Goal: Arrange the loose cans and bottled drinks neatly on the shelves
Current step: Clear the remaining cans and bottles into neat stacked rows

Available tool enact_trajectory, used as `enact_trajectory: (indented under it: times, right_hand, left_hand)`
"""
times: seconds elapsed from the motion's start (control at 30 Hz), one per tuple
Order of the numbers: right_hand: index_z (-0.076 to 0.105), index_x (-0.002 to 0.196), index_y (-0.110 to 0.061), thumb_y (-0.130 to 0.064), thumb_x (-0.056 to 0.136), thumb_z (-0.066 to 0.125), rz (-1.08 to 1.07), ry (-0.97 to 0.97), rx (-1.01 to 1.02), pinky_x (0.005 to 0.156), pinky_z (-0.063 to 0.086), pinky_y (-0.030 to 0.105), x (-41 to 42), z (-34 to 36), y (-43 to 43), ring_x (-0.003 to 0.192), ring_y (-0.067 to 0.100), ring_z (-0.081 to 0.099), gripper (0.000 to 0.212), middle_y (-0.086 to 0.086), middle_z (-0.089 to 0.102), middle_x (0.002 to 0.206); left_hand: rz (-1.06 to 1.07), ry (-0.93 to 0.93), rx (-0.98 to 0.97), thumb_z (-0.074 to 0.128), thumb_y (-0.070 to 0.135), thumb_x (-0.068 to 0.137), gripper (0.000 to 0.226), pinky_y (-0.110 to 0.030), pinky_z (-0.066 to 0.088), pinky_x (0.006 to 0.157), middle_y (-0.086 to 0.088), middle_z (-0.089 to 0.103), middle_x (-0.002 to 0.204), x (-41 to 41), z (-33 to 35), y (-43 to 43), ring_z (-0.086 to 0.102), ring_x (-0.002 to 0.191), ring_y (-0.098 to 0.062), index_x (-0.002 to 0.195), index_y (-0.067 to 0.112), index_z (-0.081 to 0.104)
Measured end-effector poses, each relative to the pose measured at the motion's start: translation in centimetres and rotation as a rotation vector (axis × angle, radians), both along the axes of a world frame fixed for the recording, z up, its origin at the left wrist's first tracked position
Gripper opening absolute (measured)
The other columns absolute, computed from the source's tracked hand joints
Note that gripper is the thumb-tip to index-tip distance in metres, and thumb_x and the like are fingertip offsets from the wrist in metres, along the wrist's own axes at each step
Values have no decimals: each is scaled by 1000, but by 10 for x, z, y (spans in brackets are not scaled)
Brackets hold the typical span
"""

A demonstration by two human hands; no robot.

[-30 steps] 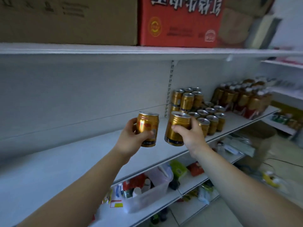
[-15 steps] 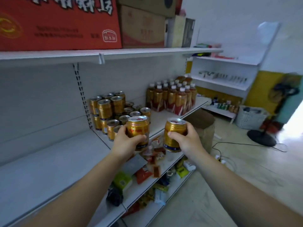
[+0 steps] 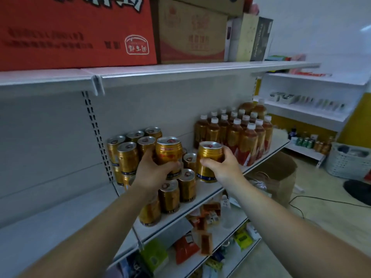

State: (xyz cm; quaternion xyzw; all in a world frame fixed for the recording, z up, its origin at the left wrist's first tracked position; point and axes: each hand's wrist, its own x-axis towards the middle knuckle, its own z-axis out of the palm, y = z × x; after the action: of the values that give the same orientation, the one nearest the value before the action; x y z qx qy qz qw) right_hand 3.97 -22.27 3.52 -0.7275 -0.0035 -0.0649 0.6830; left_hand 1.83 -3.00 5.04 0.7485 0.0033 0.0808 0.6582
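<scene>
Seemingly upright, left can (image 3: 170,152) and right can (image 3: 209,153) point lids upward.

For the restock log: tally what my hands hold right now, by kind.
Gold cans: 2, the left can in the left hand, the right can in the right hand.
Bottled drinks: 0; the bottles stand on the shelf.
Total: 2.

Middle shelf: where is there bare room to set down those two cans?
Widest bare patch: the shelf left of the slotted upright. A narrower strip runs along the front edge between the gold cans and the bottles. Among the cans it is crowded, stacked at the back.
</scene>
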Motion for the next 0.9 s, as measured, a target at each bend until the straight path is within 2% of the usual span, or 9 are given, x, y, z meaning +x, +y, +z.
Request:
enact_trajectory:
  times: [0.1,0.2,0.27,0.47,0.5,0.57,0.63,0.8,0.9]
  right_hand:
    - [50,121,-22,-14,77,78,22,-27,-17,65,42,16,40,0,7,87,1,56,52,-10,59,100]
    - [51,125,-21,-19,75,80,76,-46,-67,77,42,21,77,-3,14,95,7,57,58,-12,59,103]
    - [51,119,-25,-22,72,81,112,-41,-110,81,41,25,103,-8,17,97,9,57,55,-11,61,104]
    - [49,111,-23,-11,74,80,299,-59,-70,57,46,11,179,-20,22,83,0,59,49,-13,61,92]
    - [49,112,-21,-12,72,82,332,-55,-76,58,50,13,192,-23,23,81,-1,59,52,-12,62,92]
    - [51,117,-16,-17,64,86,397,-45,-93,74,59,33,215,-31,25,87,9,66,64,-4,67,97]
    - [50,120,-19,-17,60,87,451,-35,-87,84,57,42,231,-38,27,94,17,67,70,-1,68,102]
    - [43,124,-24,-15,66,86,561,-44,-105,85,52,35,256,-45,33,98,15,62,72,-8,62,104]
    - [46,125,-20,-13,67,85,587,-58,-132,88,51,34,269,-46,40,102,16,62,70,-5,62,108]
  left_hand:
    - [48,10,47,82,16,69,49,-17,46,66,15,68,92,21,-7,3,64,86,1,109,29,56]
    - [113,18,109,83,17,68,52,-15,44,68,16,68,94,37,-14,4,62,86,4,112,28,56]
    - [154,20,156,84,18,66,54,-15,45,71,16,68,94,47,-18,1,62,86,5,112,27,56]
    - [281,4,336,86,24,59,62,-20,46,83,18,65,103,76,-31,-22,60,97,3,110,36,52]
    - [311,11,348,86,25,59,62,-21,46,85,18,64,104,80,-31,-27,60,99,3,109,38,51]
    - [382,28,356,86,24,58,59,-20,46,83,18,65,102,86,-33,-36,60,96,5,105,39,53]
    - [461,50,380,86,30,56,61,-22,48,83,18,66,102,91,-34,-43,60,95,5,108,38,55]
    - [628,90,377,86,29,58,55,-16,43,71,15,66,98,95,-36,-58,61,89,3,104,34,56]
    - [654,118,359,86,27,60,66,-21,45,77,17,61,107,95,-40,-62,59,99,-3,108,43,43]
